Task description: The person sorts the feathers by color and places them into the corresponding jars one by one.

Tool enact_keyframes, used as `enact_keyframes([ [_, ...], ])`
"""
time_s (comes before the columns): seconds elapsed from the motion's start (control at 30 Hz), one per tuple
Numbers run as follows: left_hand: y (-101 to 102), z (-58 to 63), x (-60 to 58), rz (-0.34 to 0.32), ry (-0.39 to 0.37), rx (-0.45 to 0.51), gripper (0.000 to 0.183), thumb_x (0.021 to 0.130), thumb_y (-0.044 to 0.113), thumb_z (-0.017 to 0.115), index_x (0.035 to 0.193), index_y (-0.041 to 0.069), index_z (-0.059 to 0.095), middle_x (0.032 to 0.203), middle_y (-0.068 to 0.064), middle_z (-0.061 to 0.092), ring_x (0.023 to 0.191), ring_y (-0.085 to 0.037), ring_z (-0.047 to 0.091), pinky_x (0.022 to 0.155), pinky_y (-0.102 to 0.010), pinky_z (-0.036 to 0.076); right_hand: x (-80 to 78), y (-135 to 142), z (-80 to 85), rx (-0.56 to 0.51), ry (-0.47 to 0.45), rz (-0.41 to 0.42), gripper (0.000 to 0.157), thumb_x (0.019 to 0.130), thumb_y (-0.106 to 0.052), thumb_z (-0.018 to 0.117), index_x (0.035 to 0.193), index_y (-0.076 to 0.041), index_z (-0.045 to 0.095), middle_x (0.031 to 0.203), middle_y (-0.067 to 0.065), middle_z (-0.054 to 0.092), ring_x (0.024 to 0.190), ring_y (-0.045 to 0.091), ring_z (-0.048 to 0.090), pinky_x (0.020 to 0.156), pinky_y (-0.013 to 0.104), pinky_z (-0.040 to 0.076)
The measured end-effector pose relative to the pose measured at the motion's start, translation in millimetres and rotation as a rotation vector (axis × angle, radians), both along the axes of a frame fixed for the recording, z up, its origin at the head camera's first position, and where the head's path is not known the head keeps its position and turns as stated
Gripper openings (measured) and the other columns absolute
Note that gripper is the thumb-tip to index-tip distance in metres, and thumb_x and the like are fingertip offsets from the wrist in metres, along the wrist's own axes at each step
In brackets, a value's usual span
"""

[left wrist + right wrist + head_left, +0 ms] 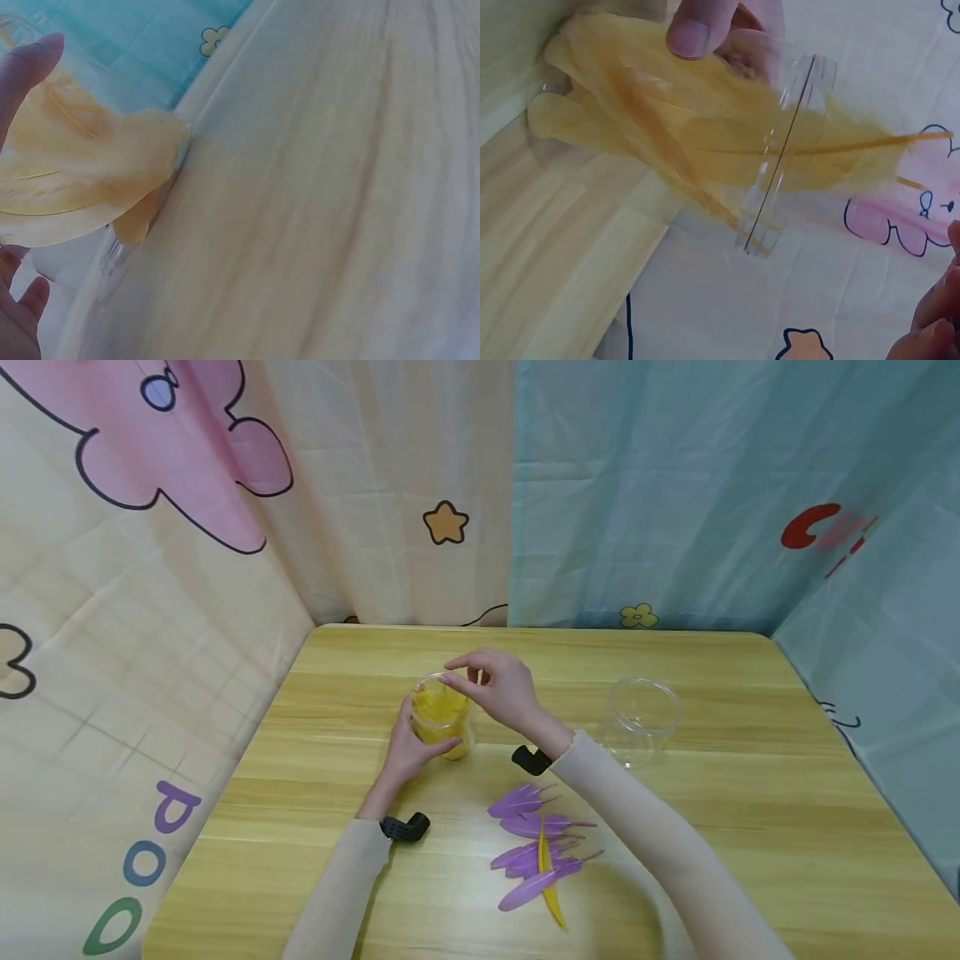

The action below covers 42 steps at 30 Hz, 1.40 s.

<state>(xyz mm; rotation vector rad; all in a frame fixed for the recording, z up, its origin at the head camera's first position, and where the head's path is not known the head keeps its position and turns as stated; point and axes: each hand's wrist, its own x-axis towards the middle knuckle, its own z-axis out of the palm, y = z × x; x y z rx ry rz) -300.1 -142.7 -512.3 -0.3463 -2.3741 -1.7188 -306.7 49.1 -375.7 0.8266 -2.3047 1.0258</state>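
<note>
My left hand grips a clear plastic cup from its left side, on the left half of the table. Yellow feathers fill the cup; their quills stick out past its rim in the right wrist view. Just over the rim is my right hand, thumb and index finger apart with nothing seen between them. In the right wrist view its fingertips are a short way off the quills. Nearer me lie several purple feathers, with one yellow feather across them.
A second clear cup stands on the right part of the wooden table. Behind the table hang printed curtains, close to its back edge. Black wrist camera mounts sit at both cuffs.
</note>
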Motion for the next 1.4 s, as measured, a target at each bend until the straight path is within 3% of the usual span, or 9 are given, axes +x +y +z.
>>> enact_keyframes([
  [0.23, 1, -2.3, 0.0, 0.013, -0.001, -0.01, 0.106, 0.06, 0.034, 0.087, 0.144, 0.022, 0.023, 0.138, -0.007, 0.041, 0.125, -0.027, 0.04, 0.107, -0.05, 0.026, 6.0, 41, -2.5, 0.053, -0.197, -0.02, 0.022, 0.086, -0.038, 0.064, 0.097, -0.021, 0.072, 0.07, -0.008, 0.059, 0.056, 0.009, 0.05, 0.048, 0.025, 0.039],
  [0.43, 1, -1.3, -2.6, 0.03, -0.012, -0.028, 0.11, 0.058, 0.039, 0.087, 0.145, 0.021, 0.022, 0.14, -0.008, 0.039, 0.128, -0.028, 0.038, 0.108, -0.05, 0.024, 24.4, 88, -11.7, 0.369, -0.443, 0.033, 0.019, 0.086, -0.037, 0.064, 0.082, -0.02, 0.071, 0.064, -0.009, 0.058, 0.056, 0.008, 0.048, 0.051, 0.026, 0.039],
  [0.53, 1, -1.1, -3.3, 0.034, -0.026, -0.028, 0.111, 0.057, 0.041, 0.086, 0.145, 0.023, 0.022, 0.141, -0.006, 0.038, 0.128, -0.026, 0.037, 0.109, -0.049, 0.024, 40.6, 103, -24.9, 0.53, -0.579, 0.09, 0.023, 0.086, -0.036, 0.064, 0.075, -0.017, 0.069, 0.06, -0.01, 0.055, 0.053, 0.006, 0.043, 0.049, 0.023, 0.036],
  [0.67, 1, -0.4, -2.2, 0.036, -0.037, -0.032, 0.112, 0.058, 0.04, 0.087, 0.146, 0.021, 0.021, 0.143, -0.007, 0.036, 0.13, -0.027, 0.035, 0.109, -0.049, 0.024, 64.3, 109, -48.8, 0.648, -0.712, 0.124, 0.036, 0.084, -0.037, 0.064, 0.054, -0.017, 0.055, 0.05, -0.012, 0.04, 0.047, 0.005, 0.034, 0.044, 0.021, 0.026],
  [0.8, 0, -0.2, -1.5, 0.039, -0.038, -0.037, 0.112, 0.058, 0.039, 0.087, 0.146, 0.019, 0.021, 0.143, -0.008, 0.036, 0.13, -0.027, 0.035, 0.108, -0.049, 0.024, 82.0, 103, -69.2, 0.68, -0.735, 0.102, 0.049, 0.081, -0.04, 0.065, 0.045, -0.022, 0.038, 0.043, -0.015, 0.029, 0.042, 0.004, 0.029, 0.041, 0.021, 0.019],
  [1.03, 2, -0.4, -0.2, 0.025, -0.018, -0.02, 0.111, 0.058, 0.038, 0.087, 0.146, 0.019, 0.021, 0.142, -0.008, 0.038, 0.129, -0.027, 0.036, 0.108, -0.049, 0.025, 94.7, 92, -82.1, 0.657, -0.742, 0.016, 0.047, 0.077, -0.042, 0.069, 0.044, -0.022, 0.041, 0.042, -0.014, 0.032, 0.041, 0.004, 0.034, 0.04, 0.021, 0.021],
  [1.27, 1, -1.1, -0.5, 0.024, -0.028, -0.02, 0.111, 0.059, 0.037, 0.086, 0.146, 0.021, 0.02, 0.143, -0.008, 0.036, 0.129, -0.028, 0.036, 0.108, -0.05, 0.024, 94.1, 88, -86.9, 0.612, -0.789, -0.049, 0.044, 0.073, -0.033, 0.072, 0.044, -0.021, 0.041, 0.041, -0.012, 0.034, 0.042, 0.005, 0.036, 0.041, 0.021, 0.023],
  [1.4, 0, -0.8, -2.2, 0.029, -0.035, -0.027, 0.112, 0.058, 0.041, 0.086, 0.146, 0.023, 0.019, 0.143, -0.006, 0.036, 0.13, -0.027, 0.035, 0.109, -0.05, 0.023, 93.0, 86, -85.7, 0.604, -0.788, -0.068, 0.045, 0.07, -0.039, 0.075, 0.043, -0.02, 0.045, 0.041, -0.013, 0.034, 0.042, 0.006, 0.035, 0.041, 0.021, 0.023],
])
